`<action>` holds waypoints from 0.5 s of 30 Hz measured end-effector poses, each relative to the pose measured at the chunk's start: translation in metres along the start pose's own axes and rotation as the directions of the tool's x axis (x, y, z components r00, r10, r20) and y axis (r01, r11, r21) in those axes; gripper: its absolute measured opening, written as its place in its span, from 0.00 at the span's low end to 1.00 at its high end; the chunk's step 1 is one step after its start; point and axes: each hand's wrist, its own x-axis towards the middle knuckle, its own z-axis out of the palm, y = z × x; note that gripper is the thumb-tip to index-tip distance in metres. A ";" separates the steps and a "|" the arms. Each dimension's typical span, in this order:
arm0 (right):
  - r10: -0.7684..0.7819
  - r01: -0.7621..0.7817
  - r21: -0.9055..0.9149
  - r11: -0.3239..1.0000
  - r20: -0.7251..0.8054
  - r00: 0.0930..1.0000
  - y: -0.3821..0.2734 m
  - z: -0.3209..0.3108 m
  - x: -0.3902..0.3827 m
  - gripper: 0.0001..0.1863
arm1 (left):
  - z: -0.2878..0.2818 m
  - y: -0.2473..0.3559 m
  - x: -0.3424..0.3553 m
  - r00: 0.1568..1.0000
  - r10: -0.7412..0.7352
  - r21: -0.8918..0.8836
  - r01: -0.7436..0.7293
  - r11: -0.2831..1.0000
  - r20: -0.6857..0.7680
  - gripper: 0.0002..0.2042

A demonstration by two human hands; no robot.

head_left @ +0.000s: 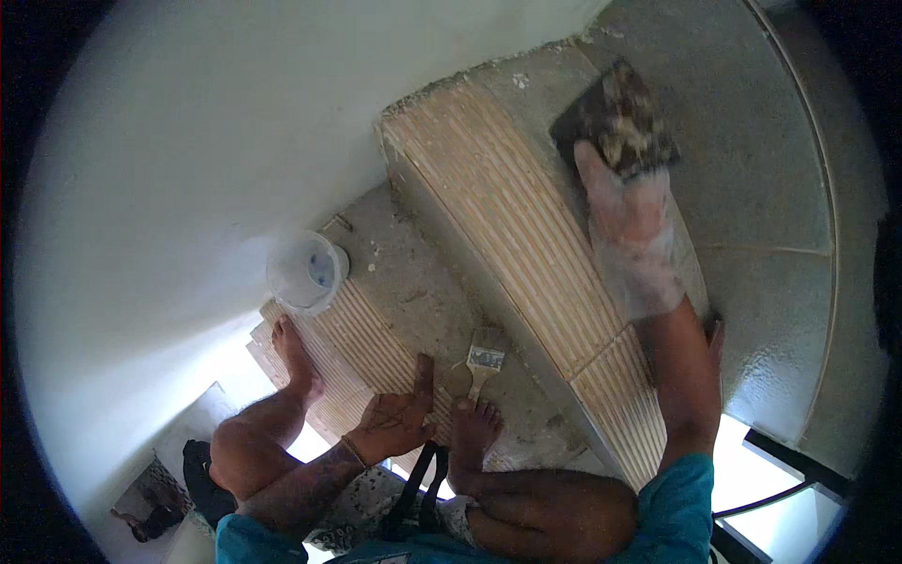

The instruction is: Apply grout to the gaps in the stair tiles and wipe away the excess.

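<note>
My right hand [639,226], in a thin see-through glove and blurred, is closed on a dark square pad [618,117] smeared with pale residue. The pad lies against the grey tiled upper step [742,141], just beyond the ribbed beige stair edge [512,211]; its exact kind is unclear. Down at the lower left, my left hand [390,423] is bare, with a finger stretched out and nothing seen in it. It is over the lower step near my knees. A paintbrush [485,359] with a pale handle lies beside my foot.
A clear plastic bucket [308,273] stands on the lower step against the white wall [207,141]. Crumbs and stains mark the grey lower tread [413,273]. Another ribbed edge [352,315] drops off at the lower left. A dark metal rail [799,465] is at the lower right.
</note>
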 end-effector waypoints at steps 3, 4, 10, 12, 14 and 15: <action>0.034 -0.033 0.026 0.999 -0.031 0.999 -0.004 -0.008 -0.003 0.16 | 0.000 0.003 -0.003 0.983 0.135 0.028 -0.132 0.991 -0.127 0.17; 0.118 -0.120 0.118 0.986 0.018 0.993 -0.004 -0.012 0.000 0.16 | -0.004 0.007 0.000 0.987 0.104 -0.010 -0.106 0.994 -0.126 0.17; 0.280 -0.297 0.211 0.931 0.109 0.954 -0.003 -0.016 0.001 0.17 | -0.009 0.007 0.010 0.977 -0.014 0.058 0.002 0.998 0.213 0.42; 0.424 -0.476 0.321 0.819 0.219 0.878 -0.007 -0.012 0.001 0.19 | -0.013 0.005 0.010 0.985 -0.005 0.090 -0.011 0.996 0.172 0.42; 0.191 -0.189 0.192 0.963 0.006 0.982 -0.026 -0.010 -0.006 0.18 | -0.014 0.007 0.011 0.952 -0.111 -0.052 0.131 0.990 0.284 0.42; 0.189 -0.187 0.189 0.964 0.007 0.982 -0.022 -0.011 -0.004 0.18 | -0.013 0.007 0.012 0.953 -0.108 -0.054 0.128 0.990 0.282 0.42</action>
